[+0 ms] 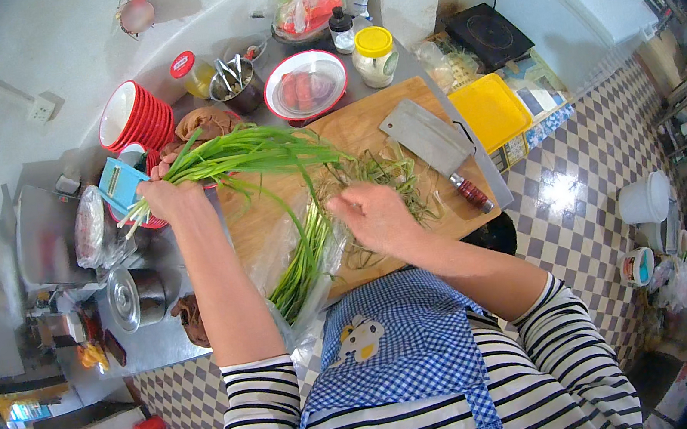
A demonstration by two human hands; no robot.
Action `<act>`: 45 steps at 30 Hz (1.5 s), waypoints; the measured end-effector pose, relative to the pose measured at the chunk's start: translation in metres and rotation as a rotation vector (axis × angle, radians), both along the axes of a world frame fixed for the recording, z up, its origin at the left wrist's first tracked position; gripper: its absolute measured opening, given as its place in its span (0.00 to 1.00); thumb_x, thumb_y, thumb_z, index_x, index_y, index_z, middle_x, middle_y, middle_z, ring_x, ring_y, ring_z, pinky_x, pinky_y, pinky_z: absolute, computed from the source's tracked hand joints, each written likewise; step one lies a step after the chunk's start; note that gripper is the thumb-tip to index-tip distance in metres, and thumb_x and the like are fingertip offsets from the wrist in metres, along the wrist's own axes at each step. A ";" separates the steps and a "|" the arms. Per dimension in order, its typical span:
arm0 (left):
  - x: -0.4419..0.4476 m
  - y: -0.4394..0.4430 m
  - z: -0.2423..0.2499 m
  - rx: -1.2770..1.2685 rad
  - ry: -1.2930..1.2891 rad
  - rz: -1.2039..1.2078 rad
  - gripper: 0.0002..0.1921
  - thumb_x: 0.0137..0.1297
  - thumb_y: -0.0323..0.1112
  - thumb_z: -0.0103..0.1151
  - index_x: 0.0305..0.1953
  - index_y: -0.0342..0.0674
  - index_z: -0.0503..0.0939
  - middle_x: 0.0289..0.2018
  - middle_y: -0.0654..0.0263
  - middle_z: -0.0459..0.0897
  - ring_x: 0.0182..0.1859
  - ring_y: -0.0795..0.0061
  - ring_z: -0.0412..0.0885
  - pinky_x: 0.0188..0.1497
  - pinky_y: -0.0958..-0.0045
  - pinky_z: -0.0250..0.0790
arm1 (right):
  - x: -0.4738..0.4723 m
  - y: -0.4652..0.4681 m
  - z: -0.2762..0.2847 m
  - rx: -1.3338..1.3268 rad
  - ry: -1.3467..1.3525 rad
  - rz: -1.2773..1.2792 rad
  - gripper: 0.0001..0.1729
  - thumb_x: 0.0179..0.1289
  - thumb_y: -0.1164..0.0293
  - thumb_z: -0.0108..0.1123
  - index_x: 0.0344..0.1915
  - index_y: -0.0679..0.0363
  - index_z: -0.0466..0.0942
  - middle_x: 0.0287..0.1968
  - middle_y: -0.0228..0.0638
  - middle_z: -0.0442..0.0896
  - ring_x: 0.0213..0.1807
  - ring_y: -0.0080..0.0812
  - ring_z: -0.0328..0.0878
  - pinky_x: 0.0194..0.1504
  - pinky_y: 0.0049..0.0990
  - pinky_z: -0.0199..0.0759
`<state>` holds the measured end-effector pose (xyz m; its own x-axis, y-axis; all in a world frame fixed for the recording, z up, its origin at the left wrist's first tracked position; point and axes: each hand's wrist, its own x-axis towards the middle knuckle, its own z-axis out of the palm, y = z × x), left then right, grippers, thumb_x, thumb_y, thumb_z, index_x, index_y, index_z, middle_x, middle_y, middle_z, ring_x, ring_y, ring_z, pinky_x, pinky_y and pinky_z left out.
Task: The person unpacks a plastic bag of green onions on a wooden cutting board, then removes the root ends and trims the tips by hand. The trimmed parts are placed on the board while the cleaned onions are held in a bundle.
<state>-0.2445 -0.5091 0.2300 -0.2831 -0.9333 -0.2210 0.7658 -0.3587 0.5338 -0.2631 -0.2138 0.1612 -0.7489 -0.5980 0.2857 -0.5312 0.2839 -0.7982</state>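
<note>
My left hand [170, 195] is closed around a bunch of green onions [251, 152], raised over the left side of the wooden cutting board [264, 202]. The white ends stick out to the left and the green leaves trail right. My right hand [373, 214] is above the board, beside a heap of withered leaves and trimmings [394, 178]; its fingers are bent, and whether they pinch anything is hidden. More green onions [306, 255] lie in a clear plastic bag [275, 266] at the board's near edge. A cleaver [425, 138] rests flat on the right part of the board.
Behind the board stand a red-rimmed bowl [306, 86], a yellow-lidded jar [375, 57] and a metal pot with utensils [235, 85]. Stacked red bowls [135, 115] and a blue grater [121, 182] are at the left. A yellow tray [491, 112] sits beyond the board's right edge.
</note>
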 end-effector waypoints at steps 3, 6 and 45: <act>-0.005 -0.004 0.000 0.005 0.027 0.025 0.19 0.71 0.44 0.32 0.22 0.42 0.54 0.18 0.66 0.57 0.23 0.68 0.62 0.27 0.68 0.68 | 0.020 -0.010 0.025 -0.025 -0.828 0.190 0.08 0.59 0.67 0.61 0.28 0.59 0.80 0.29 0.33 0.82 0.18 0.28 0.70 0.20 0.26 0.62; -0.008 -0.002 0.004 0.019 0.016 0.015 0.21 0.72 0.45 0.30 0.21 0.43 0.55 0.17 0.67 0.56 0.21 0.70 0.61 0.26 0.69 0.68 | 0.018 -0.010 0.023 -0.182 -1.375 0.453 0.10 0.61 0.67 0.59 0.30 0.62 0.78 0.30 0.32 0.82 0.17 0.19 0.69 0.17 0.19 0.58; -0.052 -0.041 -0.054 0.220 0.010 -0.196 0.14 0.67 0.33 0.24 0.38 0.30 0.61 0.39 0.47 0.69 0.44 0.50 0.72 0.48 0.46 0.68 | 0.005 -0.067 -0.005 -0.389 -0.388 -0.078 0.16 0.51 0.68 0.66 0.36 0.66 0.74 0.29 0.42 0.75 0.29 0.37 0.76 0.30 0.31 0.71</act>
<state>-0.2968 -0.5501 0.1758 -0.4562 -0.7905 -0.4087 0.6753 -0.6066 0.4195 -0.2578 -0.2806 0.1566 -0.8811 -0.4417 0.1689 -0.1666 -0.0444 -0.9850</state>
